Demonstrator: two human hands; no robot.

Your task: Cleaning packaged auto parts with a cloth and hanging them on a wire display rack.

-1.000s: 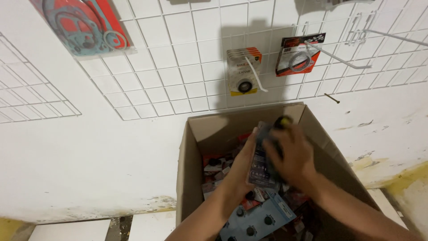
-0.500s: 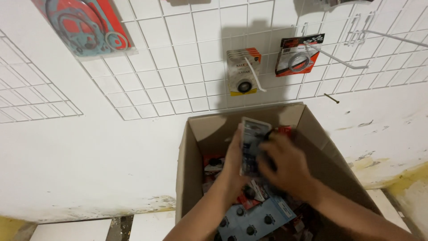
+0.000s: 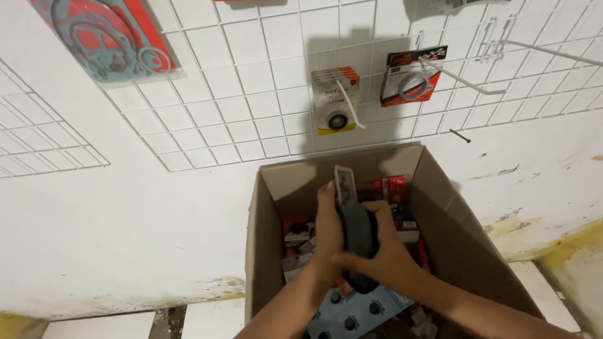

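I hold a stack of packets [image 3: 355, 220] up over the box [image 3: 452, 232], both hands pinching it; many packets are left inside.

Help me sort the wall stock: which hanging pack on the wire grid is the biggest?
The red pack with the blue gasket outline, at the grid's top left. It dwarfs the orange-and-yellow pack and the red-and-black ring pack hanging to its right.

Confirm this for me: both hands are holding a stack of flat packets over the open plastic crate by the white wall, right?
Not quite. In the head view the left hand and right hand do hold the stack of flat packets by the white wall, but over an open cardboard box, not a plastic crate.
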